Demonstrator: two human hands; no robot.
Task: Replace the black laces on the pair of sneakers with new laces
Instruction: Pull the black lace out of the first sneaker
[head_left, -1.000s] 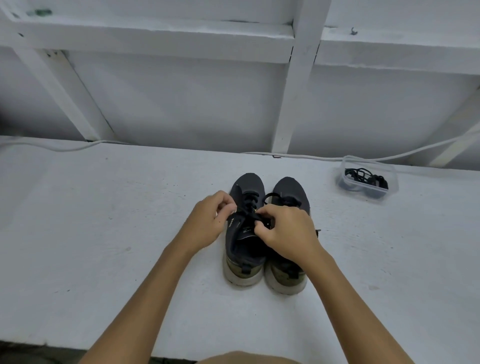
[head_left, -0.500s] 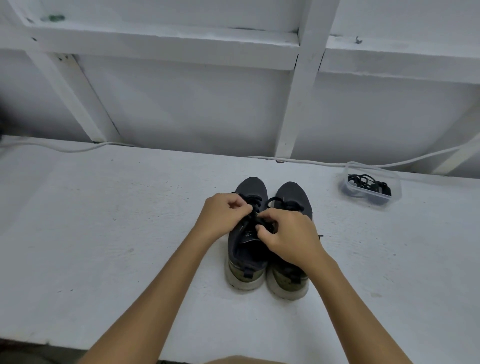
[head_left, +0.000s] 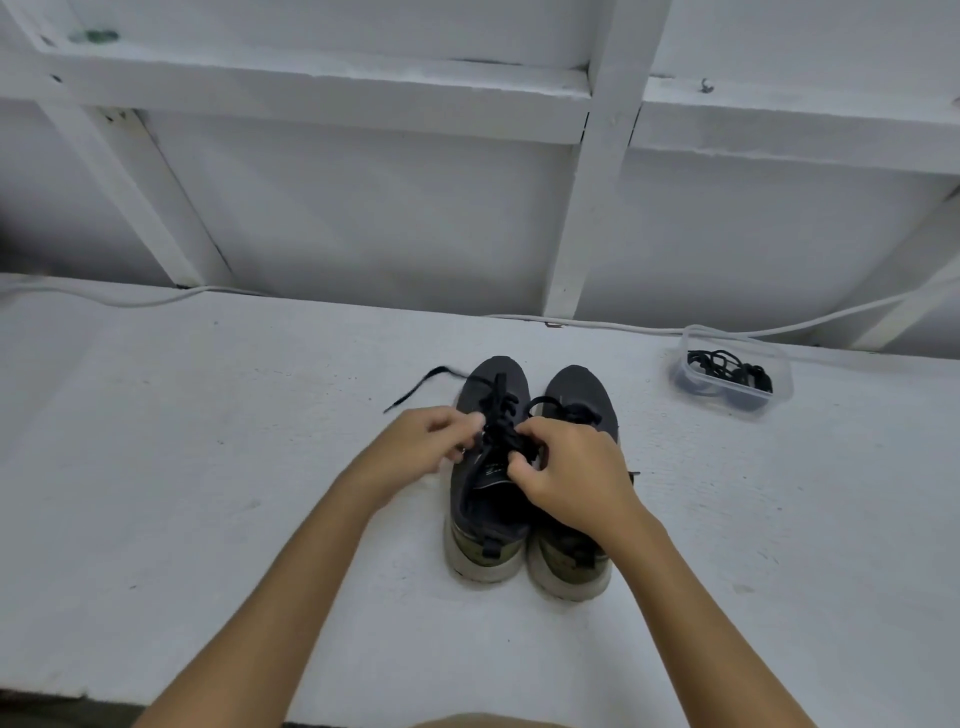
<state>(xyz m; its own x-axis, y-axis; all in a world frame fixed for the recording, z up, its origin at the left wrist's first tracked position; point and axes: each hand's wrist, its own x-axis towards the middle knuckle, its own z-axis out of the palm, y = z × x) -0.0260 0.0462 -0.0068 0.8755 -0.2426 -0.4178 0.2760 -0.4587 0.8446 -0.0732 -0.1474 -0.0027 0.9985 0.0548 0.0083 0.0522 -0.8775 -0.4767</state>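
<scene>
Two dark grey sneakers stand side by side on the white table, toes pointing away from me: the left sneaker and the right sneaker. Both hands work at the left sneaker's black lace. My left hand pinches the lace at the shoe's left side. My right hand grips the lace over the tongue and hides part of the right sneaker. One loose lace end lies out on the table to the left of the toe.
A clear plastic container with black laces inside sits at the back right of the table. A white cable runs along the table's far edge below a white wall frame.
A loose end of the left sneaker's lace has come free and now lies to the left of the toe. Both hands stay at the lacing, the left one slightly further left.
</scene>
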